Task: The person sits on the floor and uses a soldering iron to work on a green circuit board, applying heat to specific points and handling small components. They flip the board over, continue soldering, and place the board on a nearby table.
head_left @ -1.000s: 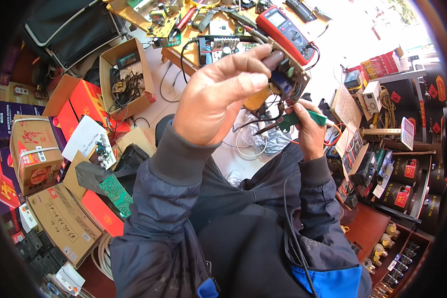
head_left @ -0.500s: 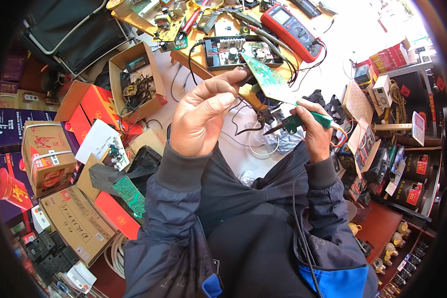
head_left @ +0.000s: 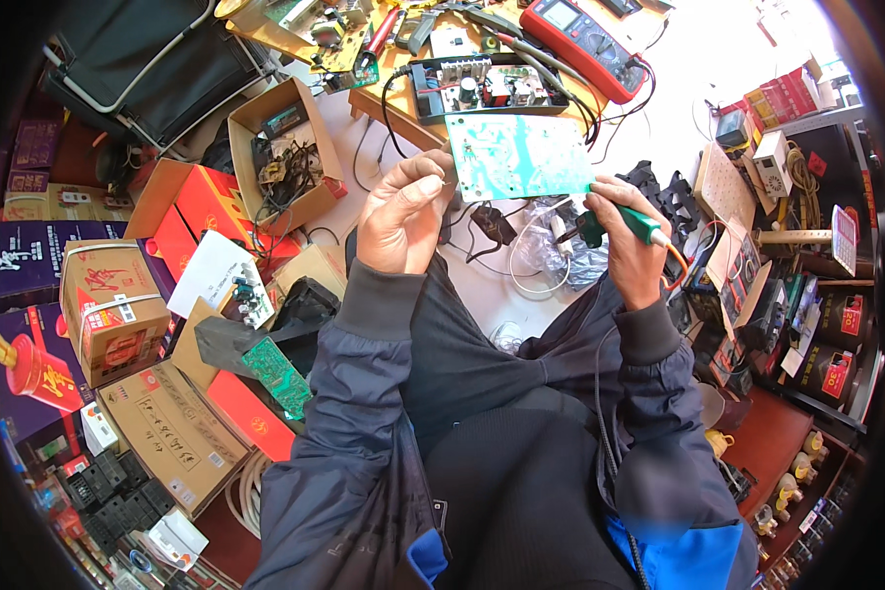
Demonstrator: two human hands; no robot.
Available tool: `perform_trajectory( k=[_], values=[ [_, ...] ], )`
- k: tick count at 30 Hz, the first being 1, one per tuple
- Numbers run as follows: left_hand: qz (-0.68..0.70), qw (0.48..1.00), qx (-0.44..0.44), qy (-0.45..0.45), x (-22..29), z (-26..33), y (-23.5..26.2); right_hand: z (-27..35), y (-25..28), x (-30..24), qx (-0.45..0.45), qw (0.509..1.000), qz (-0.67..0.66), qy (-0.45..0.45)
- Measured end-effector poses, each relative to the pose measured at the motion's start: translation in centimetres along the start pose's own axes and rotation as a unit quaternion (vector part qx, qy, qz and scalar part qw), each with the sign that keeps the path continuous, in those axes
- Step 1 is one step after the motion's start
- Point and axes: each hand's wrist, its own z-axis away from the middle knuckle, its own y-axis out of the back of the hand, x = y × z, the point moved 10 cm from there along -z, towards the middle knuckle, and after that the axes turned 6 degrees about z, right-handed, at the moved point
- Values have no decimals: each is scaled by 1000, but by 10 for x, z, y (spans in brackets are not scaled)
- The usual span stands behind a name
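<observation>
My left hand [head_left: 400, 211] grips the left edge of a pale green circuit board [head_left: 517, 155], held flat with its solder side up above my lap. My right hand [head_left: 627, 236] is closed around a green-handled soldering iron [head_left: 631, 222] with an orange cord, its tip pointing left just under the board's right edge. Both arms wear dark jacket sleeves.
Past the board lie a black open-frame power supply [head_left: 487, 87], a red multimeter [head_left: 585, 41] and a wooden bench edge [head_left: 393, 106]. An open cardboard box of parts [head_left: 283, 155], orange boxes [head_left: 197, 211] and a green board [head_left: 277, 376] crowd the left floor. Shelves [head_left: 806, 295] stand right.
My left hand has lowered away from the camera and turned the board from edge-on to flat, solder side up. The right hand with the iron stayed nearly in place beside it.
</observation>
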Motion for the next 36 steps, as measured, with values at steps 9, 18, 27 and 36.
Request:
perform_trajectory(
  k=[9,18,27,36],
  values=[
    [-2,1000,4,-9,-8,-16,14,-2,-3,5,19,998,26,50],
    [-8,999,45,-28,-2,-9,16,1,-3,0,36,995,51,76],
    [-79,989,121,-44,10,18,13,4,-1,0,44,993,72,79],
    [-131,979,148,-46,13,30,2,8,2,1,52,994,69,60]
  ],
)
